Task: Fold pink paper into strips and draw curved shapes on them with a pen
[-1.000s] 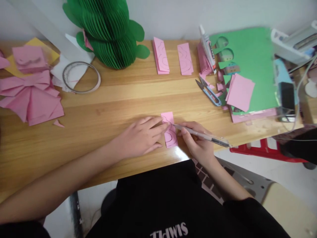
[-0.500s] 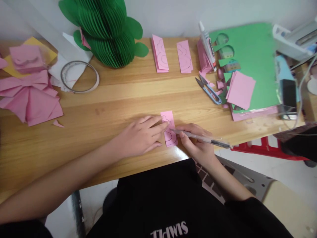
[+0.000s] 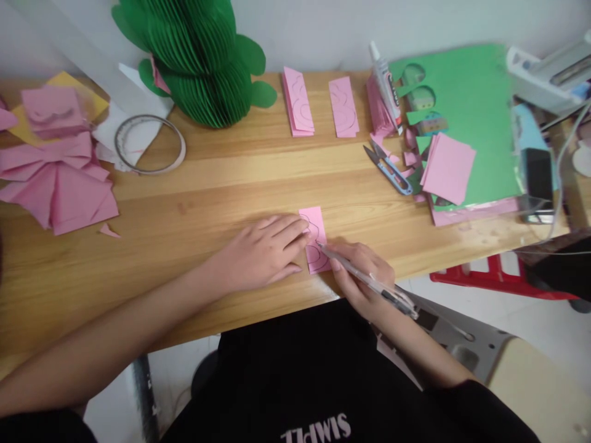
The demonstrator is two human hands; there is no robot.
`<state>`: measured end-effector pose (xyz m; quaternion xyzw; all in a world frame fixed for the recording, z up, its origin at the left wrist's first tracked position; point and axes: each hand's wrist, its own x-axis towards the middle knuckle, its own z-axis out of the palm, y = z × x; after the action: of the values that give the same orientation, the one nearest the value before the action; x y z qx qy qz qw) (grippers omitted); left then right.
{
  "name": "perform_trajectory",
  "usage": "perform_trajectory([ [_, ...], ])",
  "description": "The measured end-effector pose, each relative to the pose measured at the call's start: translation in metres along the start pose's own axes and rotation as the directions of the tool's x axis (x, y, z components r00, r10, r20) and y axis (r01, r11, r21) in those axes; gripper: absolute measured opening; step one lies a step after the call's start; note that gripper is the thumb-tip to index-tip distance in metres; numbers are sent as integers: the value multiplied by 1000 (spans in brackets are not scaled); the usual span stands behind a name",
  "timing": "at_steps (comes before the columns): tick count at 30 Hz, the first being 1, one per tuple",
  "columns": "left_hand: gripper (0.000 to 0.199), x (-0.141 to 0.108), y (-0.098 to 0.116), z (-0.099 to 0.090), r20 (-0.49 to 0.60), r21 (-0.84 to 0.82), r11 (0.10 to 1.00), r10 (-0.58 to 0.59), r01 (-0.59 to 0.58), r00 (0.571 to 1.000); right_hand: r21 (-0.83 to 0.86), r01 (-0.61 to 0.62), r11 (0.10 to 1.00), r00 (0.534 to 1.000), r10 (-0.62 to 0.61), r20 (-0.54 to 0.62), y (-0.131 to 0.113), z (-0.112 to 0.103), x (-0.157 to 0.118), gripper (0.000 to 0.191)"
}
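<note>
A small pink paper strip [image 3: 316, 260] with a curved outline drawn on it lies near the table's front edge. My left hand [image 3: 265, 252] rests flat with its fingers spread, the fingertips on the strip's left side. Wrapped round a clear pen [image 3: 364, 277], my right hand [image 3: 362, 271] is at the strip's right side, and the pen tip meets the paper near its middle. Two folded pink pieces with similar outlines, a left one [image 3: 298, 103] and a right one [image 3: 343, 107], lie at the back of the table [image 3: 221, 184].
Blue-handled snips [image 3: 390, 169], a glue tube [image 3: 386, 86], green sheets [image 3: 480, 104] and pink cards [image 3: 449, 167] lie to the right. A green honeycomb paper shape [image 3: 203, 67], a tape roll [image 3: 150, 144] and folded pink paper [image 3: 60, 184] are at the left.
The pen's rear end has swung down towards me, and my right hand has turned with it. The left fingertips have drawn back slightly to the left on the strip.
</note>
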<state>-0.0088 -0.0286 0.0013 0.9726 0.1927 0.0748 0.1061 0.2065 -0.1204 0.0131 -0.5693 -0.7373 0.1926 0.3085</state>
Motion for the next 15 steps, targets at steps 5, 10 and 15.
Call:
perform_trajectory([
  [5, 41, 1, -5, -2, -18, -129, 992, -16, 14, 1000, -1, 12, 1000, 1000, -12, -8, 0, 0, 0, 24],
  [10, 30, 0, -10, -2, -55, -184, 983, 17, -26, 998, 15, 35, 999, 999, -35, -22, 1, 0, 0, 23],
  [15, 30, 0, -10, -3, -54, -201, 979, 21, -31, 998, 113, -80, 990, 996, 84, -33, 6, 3, 3, 23],
])
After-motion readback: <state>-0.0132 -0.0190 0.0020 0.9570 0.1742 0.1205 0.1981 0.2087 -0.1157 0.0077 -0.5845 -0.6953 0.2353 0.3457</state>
